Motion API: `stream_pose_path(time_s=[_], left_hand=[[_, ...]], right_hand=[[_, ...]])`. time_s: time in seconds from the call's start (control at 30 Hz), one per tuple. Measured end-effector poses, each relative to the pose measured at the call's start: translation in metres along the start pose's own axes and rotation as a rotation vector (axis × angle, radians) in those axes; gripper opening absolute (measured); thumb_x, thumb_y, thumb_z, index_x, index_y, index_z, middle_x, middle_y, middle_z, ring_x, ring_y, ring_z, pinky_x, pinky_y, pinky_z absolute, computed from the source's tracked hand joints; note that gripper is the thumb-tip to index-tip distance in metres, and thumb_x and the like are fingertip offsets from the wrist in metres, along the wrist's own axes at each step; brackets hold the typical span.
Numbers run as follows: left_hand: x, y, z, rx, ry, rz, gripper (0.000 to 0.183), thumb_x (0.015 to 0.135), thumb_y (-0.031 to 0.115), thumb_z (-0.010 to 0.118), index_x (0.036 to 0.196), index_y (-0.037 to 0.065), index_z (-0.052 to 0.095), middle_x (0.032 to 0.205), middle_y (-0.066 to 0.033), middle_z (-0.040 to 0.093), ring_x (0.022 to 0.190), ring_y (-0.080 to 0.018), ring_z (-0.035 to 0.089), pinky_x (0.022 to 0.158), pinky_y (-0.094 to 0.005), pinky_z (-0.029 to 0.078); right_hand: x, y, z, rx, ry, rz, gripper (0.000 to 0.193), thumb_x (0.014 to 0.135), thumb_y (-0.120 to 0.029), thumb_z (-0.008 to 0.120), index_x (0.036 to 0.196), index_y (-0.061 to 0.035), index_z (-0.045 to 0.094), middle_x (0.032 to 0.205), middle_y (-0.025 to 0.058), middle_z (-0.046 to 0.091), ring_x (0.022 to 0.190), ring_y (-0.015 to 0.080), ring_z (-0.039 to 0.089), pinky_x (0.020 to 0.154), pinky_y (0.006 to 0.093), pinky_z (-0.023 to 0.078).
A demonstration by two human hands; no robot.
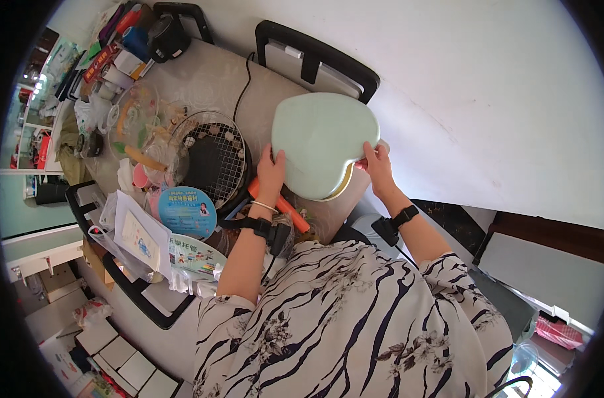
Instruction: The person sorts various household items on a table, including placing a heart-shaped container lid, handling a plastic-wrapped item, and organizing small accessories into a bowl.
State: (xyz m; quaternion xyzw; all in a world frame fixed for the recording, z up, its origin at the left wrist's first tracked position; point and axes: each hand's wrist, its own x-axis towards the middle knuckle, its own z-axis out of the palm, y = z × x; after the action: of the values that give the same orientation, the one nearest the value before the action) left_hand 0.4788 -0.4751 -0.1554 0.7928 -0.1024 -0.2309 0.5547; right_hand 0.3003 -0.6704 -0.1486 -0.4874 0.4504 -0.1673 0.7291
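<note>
The box point(325, 142), pale green and heart-shaped, lies just to the right of a round wire rack point(212, 149), between the two hands. The surface point(212, 73), greyish with a faint pattern, spreads on every side of the rack. Three chairs with black frames stand around: one chair point(308, 66) beyond the rack and to its right, another further beyond it, and the third to its left on the near side. The box's smooth top faces up, and a gold-coloured edge shows beneath it near the right hand; whether its underside touches the surface cannot be told. The rack's mesh spans a dark round plate, with small pale pieces around the rim. Clear plastic containers point(135, 113) crowd to the left of the rack. A round blue fan point(187, 211) lies on the rack's near side, and a black cooker point(168, 38) stands well beyond it. An orange tube point(285, 209) slants just right of the rack on its near side. To the right of the rack, the left hand point(271, 169) grips the box's left edge, and the right hand point(378, 167) pinches its right edge, thumb on top and fingers beneath. A small pink cup point(141, 175) sits left of the rack.
</note>
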Motion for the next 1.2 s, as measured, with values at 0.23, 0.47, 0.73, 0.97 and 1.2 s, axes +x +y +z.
stream_pose_path(time_s=[0.23,0.47,0.73,0.97,1.2], left_hand=[[-0.018,0.012,0.006,-0.193,0.007,-0.041,0.052,0.084,0.001,0.06,0.133,-0.006,0.041,0.13,-0.0188,0.049,0.118,-0.0264,0.051,0.099,-0.0348,0.04],[-0.027,-0.003,0.01,-0.097,0.048,-0.015,0.052,0.084,-0.001,0.058,0.133,-0.004,0.04,0.133,-0.0191,0.045,0.122,-0.0283,0.047,0.102,-0.0362,0.038],[-0.032,-0.018,0.015,-0.141,0.005,-0.034,0.059,0.084,0.006,0.061,0.136,-0.006,0.035,0.133,-0.0233,0.046,0.12,-0.0304,0.05,0.099,-0.0359,0.041],[-0.021,0.018,0.008,-0.353,-0.051,-0.201,0.064,0.088,0.02,0.057,0.141,-0.006,0.029,0.136,-0.0232,0.045,0.121,-0.0317,0.049,0.098,-0.0362,0.041],[0.015,0.017,0.012,-0.338,-0.104,-0.21,0.052,0.097,0.027,0.043,0.137,-0.006,0.038,0.131,-0.0232,0.051,0.118,-0.0301,0.052,0.098,-0.0353,0.041]], right_hand=[[0.0,-0.003,-0.008,0.14,0.0,0.003,0.043,0.092,-0.032,0.058,0.111,0.0056,0.048,0.089,0.0143,0.063,0.075,0.0169,0.064,0.067,0.0276,0.054],[-0.001,-0.006,-0.015,-0.54,0.096,0.017,0.046,0.09,-0.033,0.06,0.111,0.0065,0.048,0.079,0.0164,0.064,0.062,0.0199,0.066,0.058,0.0281,0.055],[0.002,-0.002,-0.016,-0.241,0.057,-0.01,0.051,0.091,-0.028,0.059,0.127,0.0022,0.041,0.091,0.0167,0.065,0.068,0.0189,0.066,0.059,0.0293,0.055],[0.017,-0.017,-0.023,-0.217,0.074,-0.009,0.076,0.084,-0.029,0.062,0.146,-0.0041,0.024,0.135,0.0159,0.046,0.111,0.021,0.052,0.081,0.0324,0.047],[0.045,-0.019,-0.013,-0.345,0.031,-0.113,0.062,0.093,-0.028,0.054,0.143,0.0008,0.029,0.13,0.0146,0.05,0.114,0.0213,0.05,0.099,0.0318,0.038]])
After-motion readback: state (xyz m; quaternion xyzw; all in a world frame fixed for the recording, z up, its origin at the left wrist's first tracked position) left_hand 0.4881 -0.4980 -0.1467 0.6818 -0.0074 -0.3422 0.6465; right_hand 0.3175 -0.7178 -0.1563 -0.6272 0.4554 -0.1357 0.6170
